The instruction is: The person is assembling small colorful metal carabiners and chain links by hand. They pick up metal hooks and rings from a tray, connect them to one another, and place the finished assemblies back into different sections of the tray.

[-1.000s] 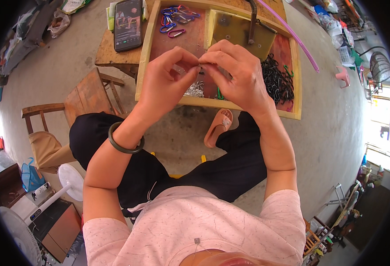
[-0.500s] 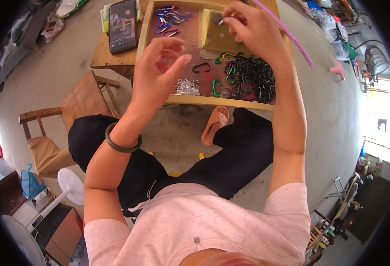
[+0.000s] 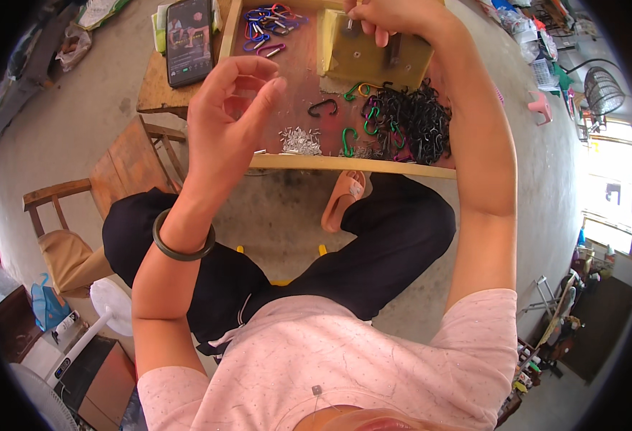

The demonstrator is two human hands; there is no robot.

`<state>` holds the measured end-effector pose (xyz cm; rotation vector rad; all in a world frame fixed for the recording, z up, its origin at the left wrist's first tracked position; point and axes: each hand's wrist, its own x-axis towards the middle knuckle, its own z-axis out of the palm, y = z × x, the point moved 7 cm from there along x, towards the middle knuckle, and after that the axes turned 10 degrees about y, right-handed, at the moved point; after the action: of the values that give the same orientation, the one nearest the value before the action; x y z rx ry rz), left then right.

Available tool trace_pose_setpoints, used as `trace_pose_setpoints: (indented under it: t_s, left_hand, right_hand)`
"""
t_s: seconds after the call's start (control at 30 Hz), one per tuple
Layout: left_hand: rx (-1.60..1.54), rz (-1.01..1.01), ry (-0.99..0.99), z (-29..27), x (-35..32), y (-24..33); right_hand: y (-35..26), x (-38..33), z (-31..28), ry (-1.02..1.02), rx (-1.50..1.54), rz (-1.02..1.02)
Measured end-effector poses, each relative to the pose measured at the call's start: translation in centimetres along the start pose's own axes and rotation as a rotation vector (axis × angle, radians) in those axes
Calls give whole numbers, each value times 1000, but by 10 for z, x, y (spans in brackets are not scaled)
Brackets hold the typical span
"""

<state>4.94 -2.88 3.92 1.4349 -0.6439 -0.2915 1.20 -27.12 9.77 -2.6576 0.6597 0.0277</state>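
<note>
Metal piece (image 3: 350, 24), small and silvery, is at the upper middle of the frame, pinched in the right hand (image 3: 389, 16) over a greenish plate (image 3: 363, 70). It looks light, stiff and probably slick; fingertips near one end should suit. The left hand (image 3: 224, 99) curls loosely, apparently empty, left of centre.

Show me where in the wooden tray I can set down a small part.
Bare red board: left of the lone black hook, between purple carabiner and silver pieces. Crowded: the right front, where black hooks heap beside green ones.
</note>
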Motion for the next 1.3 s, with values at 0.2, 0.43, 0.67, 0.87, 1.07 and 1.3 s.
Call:
trace_pose_setpoints:
  t_s: [0.2, 0.43, 0.67, 0.87, 1.07, 1.3]
  left_hand:
    - [-17, 40, -15, 4, 4, 2]
    - [10, 60, 15, -5, 2, 5]
    - [25, 14, -11, -6, -4, 0]
    - [57, -4, -37, 0, -5, 1]
    - [7, -24, -4, 5, -9, -6]
    - [11, -61, -20, 9, -7, -8]
  right_hand:
    - [9, -8, -7, 9, 88, 33]
    - [-24, -67, 41, 449, -281, -424]
    - [-43, -109, 115, 434, -410, -683]
    - [-11, -100, 81, 369, 400, -312]
    - [-4, -95, 93, -47, 1677, -244]
    - [-3, -84, 90, -130, 1773, -269]
